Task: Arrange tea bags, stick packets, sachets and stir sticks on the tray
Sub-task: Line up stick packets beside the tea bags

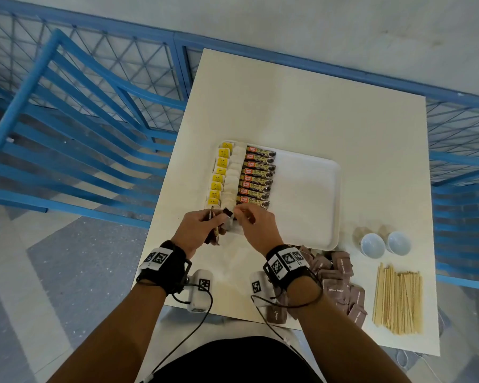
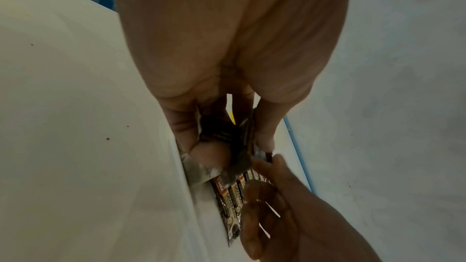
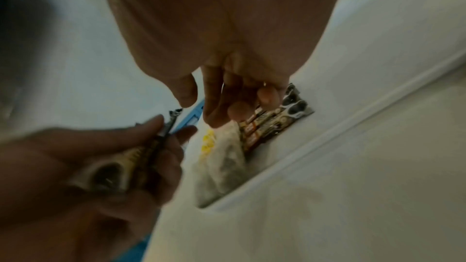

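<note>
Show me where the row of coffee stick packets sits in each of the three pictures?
Head: stick packets in the tray's left half, right of the tea bags.
Left wrist: low centre, under the left hand.
Right wrist: right of centre, beyond the fingers.
Shared landmark: the tray's rim.

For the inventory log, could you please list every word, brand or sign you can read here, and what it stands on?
"Great Taste": orange patch on the stick packets on the tray.
"GRANULES": same packets; the smaller print is unreadable.
"Brown Sugar": brown sachets on the table.
Yellow tea bag tags: print too blurred.
Wristbands: square black-and-white markers, no words.
</note>
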Available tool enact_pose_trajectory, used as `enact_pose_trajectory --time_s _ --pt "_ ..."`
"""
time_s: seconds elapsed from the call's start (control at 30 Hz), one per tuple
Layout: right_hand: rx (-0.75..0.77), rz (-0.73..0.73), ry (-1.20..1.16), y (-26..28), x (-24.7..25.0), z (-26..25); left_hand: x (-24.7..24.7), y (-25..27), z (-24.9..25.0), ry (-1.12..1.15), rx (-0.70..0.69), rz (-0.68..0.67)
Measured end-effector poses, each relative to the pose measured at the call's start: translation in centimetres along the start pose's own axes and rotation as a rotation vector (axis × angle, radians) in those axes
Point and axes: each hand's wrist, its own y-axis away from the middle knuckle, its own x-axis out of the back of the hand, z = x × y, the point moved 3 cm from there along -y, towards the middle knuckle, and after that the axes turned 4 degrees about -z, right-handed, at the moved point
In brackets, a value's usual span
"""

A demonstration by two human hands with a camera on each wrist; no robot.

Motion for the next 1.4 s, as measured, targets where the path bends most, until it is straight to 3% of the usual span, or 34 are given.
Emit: enact_pose_trajectory --time_s 0.17,0.3,0.53,0.8,1.0,1.23,1.4 --pt "-0.027 -0.103 -0.204 -0.3 0.6 -1.5 -0.5 0.3 -0.1 0.042 0.003 -0.070" --pt "-0.087 -0.047 -0.348 -0.4 1.9 -1.4 -0.6 0.5 -0.3 0.092 0.064 -0.076" --pt "-0.172 -0.084 -0.650 -0.3 2.8 -1.2 -0.1 0.2 -0.8 0.089 0.038 -0.005" --pt "-0.112 -0.045 -0.605 0.0 2.4 -0.8 0.4 -0.2 -1.1 0.073 -0.020 0.032" --pt "-0.197 0.006 -0.702 0.0 1.8 -0.2 -0.1 0.0 -0.9 0.101 -0.070 0.084" --pt "-0.262 0.107 -0.844 -0.3 1.5 -0.2 -1.2 0.3 -0.9 0.070 -0.045 -0.073" --pt "-0.231 0.028 -0.696 0.1 1.4 -0.8 -0.6 -0.3 -0.9 0.100 -0.069 0.049"
